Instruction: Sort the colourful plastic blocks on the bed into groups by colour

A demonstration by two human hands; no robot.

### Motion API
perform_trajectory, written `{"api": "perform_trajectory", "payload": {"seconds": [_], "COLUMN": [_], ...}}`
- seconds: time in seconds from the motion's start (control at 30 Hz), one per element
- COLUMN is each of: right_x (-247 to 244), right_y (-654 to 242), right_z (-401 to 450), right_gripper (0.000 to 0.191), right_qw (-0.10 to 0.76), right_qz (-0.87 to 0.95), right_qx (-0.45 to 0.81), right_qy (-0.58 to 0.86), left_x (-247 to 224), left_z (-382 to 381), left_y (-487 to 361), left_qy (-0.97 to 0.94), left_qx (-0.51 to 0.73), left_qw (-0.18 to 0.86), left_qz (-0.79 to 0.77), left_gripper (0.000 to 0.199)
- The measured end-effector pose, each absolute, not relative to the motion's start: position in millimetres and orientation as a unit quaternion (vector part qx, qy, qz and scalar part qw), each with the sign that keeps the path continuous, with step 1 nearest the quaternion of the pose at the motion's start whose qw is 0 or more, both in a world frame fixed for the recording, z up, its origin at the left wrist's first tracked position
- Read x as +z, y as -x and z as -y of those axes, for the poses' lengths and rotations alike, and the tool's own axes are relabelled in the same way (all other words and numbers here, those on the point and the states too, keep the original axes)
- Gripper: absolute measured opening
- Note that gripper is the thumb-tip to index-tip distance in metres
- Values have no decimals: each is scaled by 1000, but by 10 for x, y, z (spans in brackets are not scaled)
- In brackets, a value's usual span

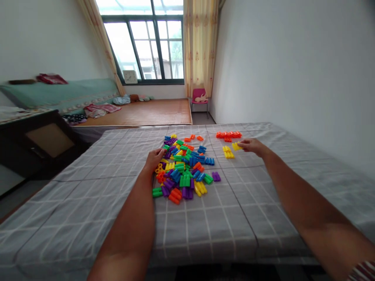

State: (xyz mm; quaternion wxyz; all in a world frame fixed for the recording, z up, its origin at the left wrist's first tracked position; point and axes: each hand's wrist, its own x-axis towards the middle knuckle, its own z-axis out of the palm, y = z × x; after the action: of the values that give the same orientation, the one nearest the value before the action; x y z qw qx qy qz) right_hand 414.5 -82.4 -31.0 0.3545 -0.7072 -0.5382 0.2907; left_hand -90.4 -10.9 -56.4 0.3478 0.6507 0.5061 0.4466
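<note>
My right hand (253, 146) pinches a yellow plastic building block (236, 146) between thumb and fingers, just above the sheet. Close beside it, to the left, lies a small group of yellow blocks (228, 152). Behind that, a row of orange blocks (229, 135) sits together. My left hand (155, 159) rests at the left edge of a mixed pile of blocks (184, 180) in green, blue, purple, yellow and orange. Its fingers are curled against the pile, and whatever they hold is hidden.
A grey checked sheet (202, 226) covers the table. A few loose orange blocks (192, 137) lie behind the pile, and a purple block (216, 176) lies to its right. Beyond the table are a low bed platform (158, 111) and a pink chair (199, 94). A white wall runs along the right.
</note>
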Motion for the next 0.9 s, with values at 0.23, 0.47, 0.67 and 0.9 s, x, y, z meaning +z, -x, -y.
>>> {"api": "perform_trajectory", "payload": {"seconds": [0.23, 0.47, 0.67, 0.9], "right_x": [-453, -482, -493, -244], "right_y": [-4190, -4177, -4061, -2865], "right_z": [960, 922, 859, 590], "right_gripper": [44, 39, 30, 23], "right_qw": [299, 255, 353, 323], "right_qz": [522, 566, 611, 780], "right_qx": [370, 317, 84, 55], "right_qy": [708, 717, 704, 533], "left_x": [-534, -522, -567, -632], "left_z": [145, 139, 150, 102], "left_y": [924, 934, 902, 875], "left_qy": [-642, -643, -611, -576], "left_qx": [446, 442, 474, 514], "left_qw": [354, 359, 385, 402], "left_qz": [-514, -513, -504, -493], "left_gripper": [52, 53, 55, 51]}}
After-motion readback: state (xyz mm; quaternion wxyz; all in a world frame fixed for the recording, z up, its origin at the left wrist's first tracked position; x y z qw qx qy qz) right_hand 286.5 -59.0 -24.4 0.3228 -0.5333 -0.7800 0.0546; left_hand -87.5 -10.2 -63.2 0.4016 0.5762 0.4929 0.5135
